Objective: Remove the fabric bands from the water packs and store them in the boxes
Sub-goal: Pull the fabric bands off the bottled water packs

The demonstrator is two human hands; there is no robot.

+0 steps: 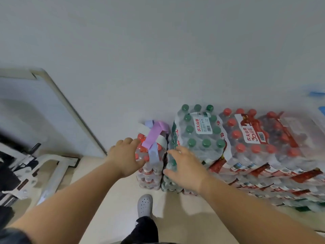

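Note:
Stacks of shrink-wrapped water packs stand against the wall. The leftmost stack (149, 171) has red caps, and fabric bands cross over its top: a purple band (153, 136), a white band (146, 129) and a pale blue band (154, 154). My left hand (125, 155) rests on the left top edge of that stack, fingers touching the caps beside the bands. My right hand (182, 166) hovers with spread fingers over the gap between that stack and the green-capped pack (198, 132). Neither hand holds a band. No box is in view.
More red-capped packs (249, 138) fill the floor to the right along the wall. A white door frame (73, 111) and a metal-framed trolley or equipment (45, 171) are at the left. My foot in a grey clog (145, 205) stands on the beige floor below the stacks.

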